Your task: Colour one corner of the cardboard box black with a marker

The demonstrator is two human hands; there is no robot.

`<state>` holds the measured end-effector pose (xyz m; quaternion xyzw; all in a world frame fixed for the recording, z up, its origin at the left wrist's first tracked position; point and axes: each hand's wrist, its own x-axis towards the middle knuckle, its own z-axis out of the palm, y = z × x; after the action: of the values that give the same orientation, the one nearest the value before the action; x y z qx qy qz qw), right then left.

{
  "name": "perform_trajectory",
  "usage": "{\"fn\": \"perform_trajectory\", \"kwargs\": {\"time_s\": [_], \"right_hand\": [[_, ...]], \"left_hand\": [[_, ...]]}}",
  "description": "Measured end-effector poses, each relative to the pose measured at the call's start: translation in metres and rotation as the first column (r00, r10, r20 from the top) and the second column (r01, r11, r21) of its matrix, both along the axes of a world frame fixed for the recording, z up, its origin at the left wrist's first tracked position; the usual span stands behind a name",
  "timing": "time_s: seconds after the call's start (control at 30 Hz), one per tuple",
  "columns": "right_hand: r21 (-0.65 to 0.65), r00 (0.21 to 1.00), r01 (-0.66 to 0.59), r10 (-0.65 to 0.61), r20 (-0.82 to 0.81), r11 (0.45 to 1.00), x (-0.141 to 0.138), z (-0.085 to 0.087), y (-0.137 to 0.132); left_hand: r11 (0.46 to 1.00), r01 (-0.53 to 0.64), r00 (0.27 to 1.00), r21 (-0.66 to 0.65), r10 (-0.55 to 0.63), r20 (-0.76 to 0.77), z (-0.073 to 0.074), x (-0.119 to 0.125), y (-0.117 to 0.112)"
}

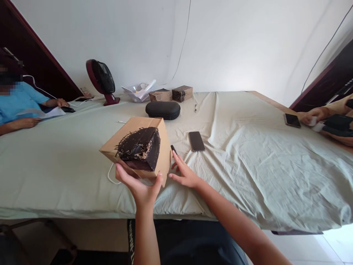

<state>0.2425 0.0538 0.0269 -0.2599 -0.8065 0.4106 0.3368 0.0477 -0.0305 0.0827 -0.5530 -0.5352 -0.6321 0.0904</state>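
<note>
My left hand point(142, 187) grips a cardboard box point(132, 129) from below, thumb and fingers spread on its near side. The box is tilted, held over the table's front half. One corner of it is covered in black, with scribbled strokes at the edges and a worn, flaky patch. To the right of the box is my right hand point(187, 175), thumb and fingers apart. Its index fingertip is at a black marker point(173, 149), partly hidden behind the finger; whether they touch is hard to tell. A dark smartphone point(196, 141) lies just beyond.
Behind the box lie a black case point(162, 110), two marked cardboard boxes point(182, 93), a plastic basket point(138, 94) and a fan point(103, 79). A pen point(195, 108) lies farther back. People sit at both ends; another phone point(292, 120) is at right. The cloth point(248, 158) is wrinkled.
</note>
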Motion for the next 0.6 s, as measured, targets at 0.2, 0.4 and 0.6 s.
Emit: {"fn": "perform_trajectory", "kwargs": {"time_s": [0.2,0.4,0.6], "right_hand": [[-0.051,0.999,0.036,-0.036,-0.003,0.998,0.000,0.003,-0.001],[-0.025,0.999,0.040,-0.040,0.003,0.999,0.000,0.002,0.000],[-0.003,0.996,0.065,-0.065,0.063,0.998,0.002,-0.001,0.003]], "left_hand": [[0.998,0.047,0.997,-0.041,-0.044,0.059,-0.011,-0.010,-0.002],[0.989,0.040,0.999,-0.139,-0.035,0.042,-0.003,-0.014,-0.009],[0.986,0.061,0.996,-0.157,-0.051,0.070,-0.014,-0.020,-0.003]]}}
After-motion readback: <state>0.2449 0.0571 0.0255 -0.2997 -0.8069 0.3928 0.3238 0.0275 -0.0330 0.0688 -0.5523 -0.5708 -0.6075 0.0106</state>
